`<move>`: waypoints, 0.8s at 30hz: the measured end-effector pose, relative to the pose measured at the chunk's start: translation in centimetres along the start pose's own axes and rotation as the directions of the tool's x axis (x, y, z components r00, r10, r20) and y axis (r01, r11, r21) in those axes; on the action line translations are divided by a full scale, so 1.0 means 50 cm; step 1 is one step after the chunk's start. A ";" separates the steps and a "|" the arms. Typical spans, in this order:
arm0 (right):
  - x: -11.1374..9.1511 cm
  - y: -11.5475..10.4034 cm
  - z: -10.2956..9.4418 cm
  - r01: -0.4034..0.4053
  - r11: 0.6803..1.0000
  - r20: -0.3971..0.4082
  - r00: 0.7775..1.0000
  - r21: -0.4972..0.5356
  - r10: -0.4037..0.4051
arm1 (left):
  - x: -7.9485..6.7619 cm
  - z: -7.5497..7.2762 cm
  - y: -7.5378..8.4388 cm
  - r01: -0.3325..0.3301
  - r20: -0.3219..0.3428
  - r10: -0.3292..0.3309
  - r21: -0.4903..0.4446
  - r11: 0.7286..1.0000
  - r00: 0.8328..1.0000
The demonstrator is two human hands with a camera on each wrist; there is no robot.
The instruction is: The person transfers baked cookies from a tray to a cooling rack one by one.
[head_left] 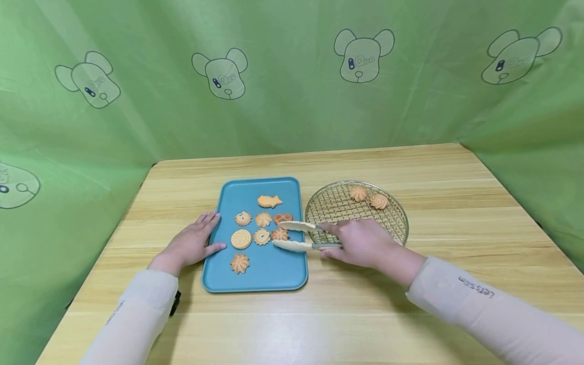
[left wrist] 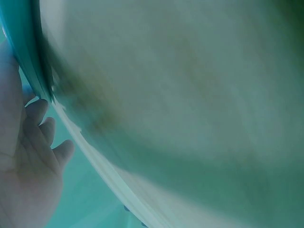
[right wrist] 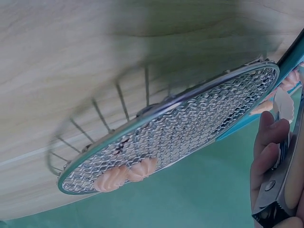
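Observation:
My right hand point(head_left: 360, 242) grips a pair of tongs point(head_left: 294, 246) with pale scalloped tips and metal arms. The tips are spread on either side of a brown flower-shaped cookie point(head_left: 280, 234) at the right of the blue tray point(head_left: 255, 279). Just behind it lies a pretzel-shaped cookie point(head_left: 283, 218), partly covered by the upper tip. My left hand point(head_left: 192, 241) rests with extended fingers at the tray's left rim, the thumb reaching over it. In the right wrist view the tongs' metal handle point(right wrist: 280, 190) lies in my right hand.
Other cookies on the tray include a fish-shaped cookie point(head_left: 269, 201), a round cookie point(head_left: 241, 239) and a front flower-shaped cookie point(head_left: 239, 263). Right of the tray stands a round wire rack point(head_left: 328, 200) on short legs, bearing two swirled cookies point(head_left: 378, 201) near its back edge. Green curtains point(head_left: 292, 101) surround the wooden table point(head_left: 292, 329).

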State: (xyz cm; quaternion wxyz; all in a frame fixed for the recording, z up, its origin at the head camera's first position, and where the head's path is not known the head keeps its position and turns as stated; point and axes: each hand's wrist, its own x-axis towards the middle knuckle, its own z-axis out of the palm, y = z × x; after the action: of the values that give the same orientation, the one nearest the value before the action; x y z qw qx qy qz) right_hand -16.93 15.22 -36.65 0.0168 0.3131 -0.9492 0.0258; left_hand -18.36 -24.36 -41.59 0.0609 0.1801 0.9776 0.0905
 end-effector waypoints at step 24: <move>-0.017 0.046 -0.008 -0.075 0.997 -0.087 0.993 -0.011 0.074 | 0.001 0.002 -0.004 -0.009 -0.003 0.009 0.002 1.000 1.000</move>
State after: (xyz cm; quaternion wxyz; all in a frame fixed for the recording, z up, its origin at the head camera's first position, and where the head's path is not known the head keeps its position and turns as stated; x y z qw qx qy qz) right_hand -17.58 17.58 -36.36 0.0590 0.2759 -0.9588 0.0334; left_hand -18.45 -24.50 -41.74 0.0588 0.1842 0.9770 0.0901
